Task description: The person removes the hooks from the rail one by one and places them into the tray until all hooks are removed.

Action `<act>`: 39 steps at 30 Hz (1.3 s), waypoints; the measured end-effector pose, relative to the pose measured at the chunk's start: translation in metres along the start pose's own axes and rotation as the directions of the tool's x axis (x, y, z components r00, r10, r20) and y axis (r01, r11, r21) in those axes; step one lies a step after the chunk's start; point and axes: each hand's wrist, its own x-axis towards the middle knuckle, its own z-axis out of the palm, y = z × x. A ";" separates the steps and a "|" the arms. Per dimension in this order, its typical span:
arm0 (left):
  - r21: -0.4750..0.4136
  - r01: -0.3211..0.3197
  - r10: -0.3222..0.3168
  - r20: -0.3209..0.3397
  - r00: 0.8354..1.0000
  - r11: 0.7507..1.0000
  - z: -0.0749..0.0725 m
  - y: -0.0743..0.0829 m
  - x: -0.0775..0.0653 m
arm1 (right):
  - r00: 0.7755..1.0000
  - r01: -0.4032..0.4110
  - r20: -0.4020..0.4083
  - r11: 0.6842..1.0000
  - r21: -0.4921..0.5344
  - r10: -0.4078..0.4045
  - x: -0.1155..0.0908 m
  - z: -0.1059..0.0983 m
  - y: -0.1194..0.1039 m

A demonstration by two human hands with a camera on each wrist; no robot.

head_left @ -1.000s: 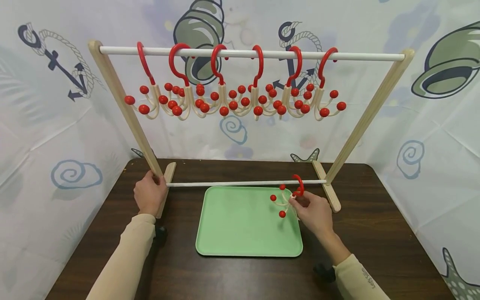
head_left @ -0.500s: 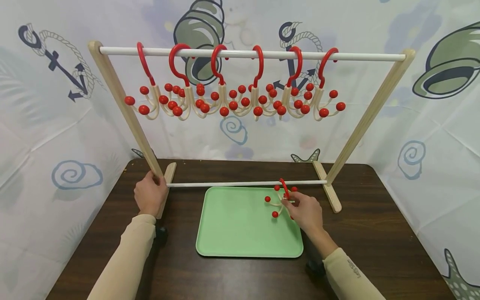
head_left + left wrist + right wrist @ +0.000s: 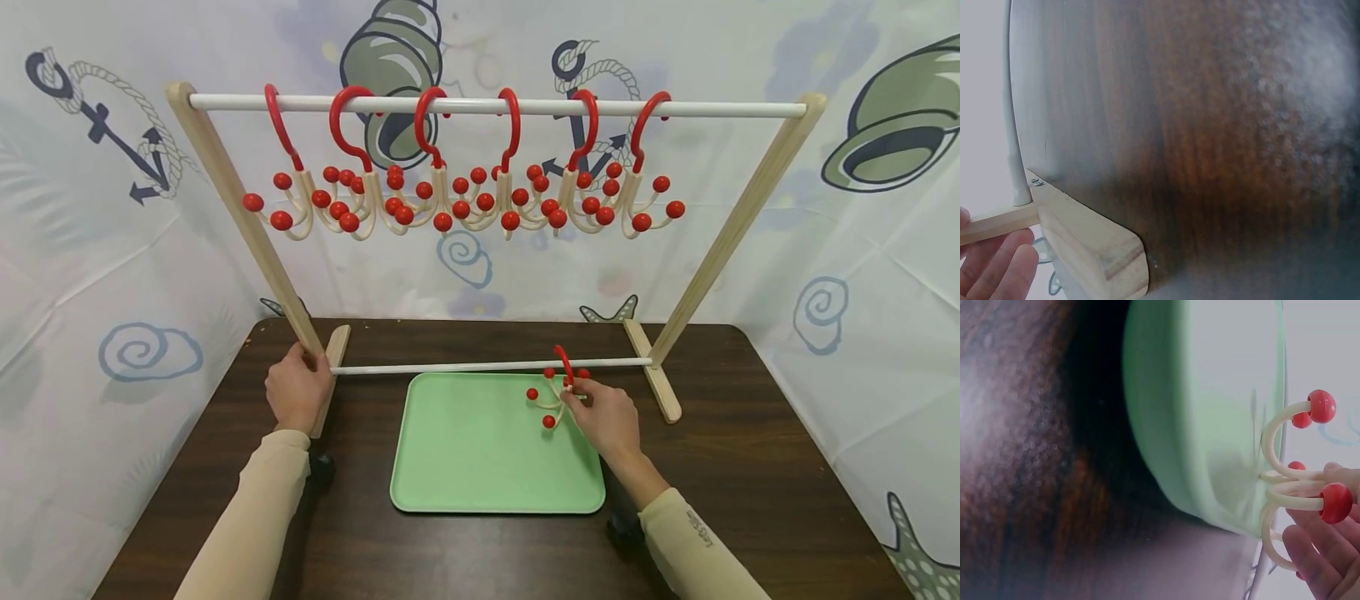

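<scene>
Hanger (image 3: 1300, 502), cream-pronged and tipped with red balls, pinched between the thumb and fingers of the right hand (image 3: 606, 419). Its red hook (image 3: 564, 364) points upward, just ahead and to the left of the fingertips, and its prongs spread over the near corner of a green tray (image 3: 495, 467) as seen from that hand; whether they touch the surface cannot be told. The tray lies on the dark table (image 3: 450, 558), between the two hands. The left hand (image 3: 297, 392) grips the lower end of the left post (image 3: 247, 225) of a wooden rack, thumb on one side and fingers on the other; a wooden foot (image 3: 339, 346) lies just beside it. From beside this hand, a lower white rod (image 3: 450, 367) runs past the right hand to the right post (image 3: 727, 233). High above both hands, six similar hangers (image 3: 375, 196) hang in a row from an upper white rod (image 3: 476, 107)
</scene>
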 end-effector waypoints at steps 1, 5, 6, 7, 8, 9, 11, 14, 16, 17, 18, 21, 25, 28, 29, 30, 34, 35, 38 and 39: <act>-0.001 0.001 -0.001 0.000 1.000 1.000 0.000 0.000 0.000 | 1.000 0.003 0.004 1.000 0.005 -0.003 0.000 0.000 0.000; 0.007 -0.004 0.004 -0.006 1.000 1.000 0.000 -0.001 0.000 | 1.000 0.008 0.011 1.000 0.029 -0.008 -0.001 0.000 -0.001; 0.008 -0.004 0.004 -0.005 1.000 1.000 0.000 -0.001 0.000 | 1.000 0.007 0.014 0.999 0.033 -0.007 -0.002 -0.001 -0.001; 0.009 -0.004 0.004 -0.004 1.000 1.000 0.000 0.000 0.000 | 1.000 0.008 0.018 0.999 0.035 -0.009 -0.002 -0.001 -0.001; 0.011 -0.003 0.003 -0.004 1.000 1.000 0.000 0.000 0.000 | 1.000 0.006 0.024 0.999 0.038 -0.007 -0.003 -0.001 -0.001; 0.010 0.000 0.000 -0.001 1.000 1.000 0.000 0.000 0.000 | 0.999 0.006 0.031 0.999 0.040 -0.008 -0.003 -0.002 -0.001; 0.007 0.004 -0.004 -0.002 1.000 1.000 0.000 0.001 0.000 | 0.999 0.006 0.041 0.999 0.043 -0.007 -0.005 -0.003 -0.002; 0.004 0.004 -0.004 -0.007 1.000 1.000 -0.001 0.002 -0.001 | 0.998 -0.006 0.059 0.998 0.055 0.002 -0.007 -0.006 -0.003; 0.000 0.003 -0.003 -0.012 1.000 1.000 -0.001 0.003 -0.002 | 0.998 -0.016 0.066 0.998 0.068 0.011 -0.009 -0.010 -0.005; -0.002 0.002 -0.002 -0.013 1.000 1.000 -0.001 0.003 -0.002 | 0.997 -0.025 0.071 0.997 0.075 0.019 -0.009 -0.012 -0.005; -0.003 0.001 -0.002 -0.015 1.000 1.000 -0.002 0.004 -0.002 | 0.997 -0.027 0.072 0.996 0.081 0.021 -0.010 -0.014 -0.005; -0.007 0.000 0.000 -0.019 1.000 1.000 -0.002 0.004 -0.002 | 0.998 -0.018 0.063 0.997 0.078 0.013 -0.011 -0.022 -0.005; -0.012 0.003 -0.003 -0.012 1.000 1.000 -0.002 0.004 -0.002 | 0.999 0.024 0.039 0.998 0.053 -0.026 -0.010 -0.035 -0.005; -0.014 0.008 -0.008 -0.003 1.000 1.000 -0.001 0.004 -0.002 | 0.999 0.044 0.015 0.998 0.045 -0.045 -0.010 -0.047 -0.006; -0.012 0.010 -0.010 -0.002 1.000 1.000 -0.001 0.004 -0.002 | 0.999 0.044 0.007 0.998 0.048 -0.045 -0.010 -0.052 -0.007; -0.010 0.011 -0.011 -0.002 1.000 1.000 -0.001 0.004 -0.002 | 0.999 0.045 -0.003 0.998 0.049 -0.045 -0.009 -0.057 -0.008; -0.006 0.011 -0.011 -0.004 1.000 1.000 -0.001 0.004 -0.002 | 0.998 0.058 -0.041 0.995 0.080 -0.055 -0.006 -0.081 -0.021; -0.009 0.011 -0.011 -0.004 1.000 1.000 -0.001 0.003 -0.002 | 0.996 0.071 -0.055 0.994 0.088 -0.066 -0.004 -0.087 -0.025; -0.014 0.011 -0.011 -0.003 1.000 1.000 0.000 0.003 -0.002 | 0.985 0.135 -0.121 0.985 0.108 -0.122 0.002 -0.107 -0.037; -0.016 0.011 -0.011 -0.002 1.000 1.000 -0.001 0.003 -0.002 | 0.978 0.165 -0.149 0.980 0.109 -0.148 0.005 -0.113 -0.041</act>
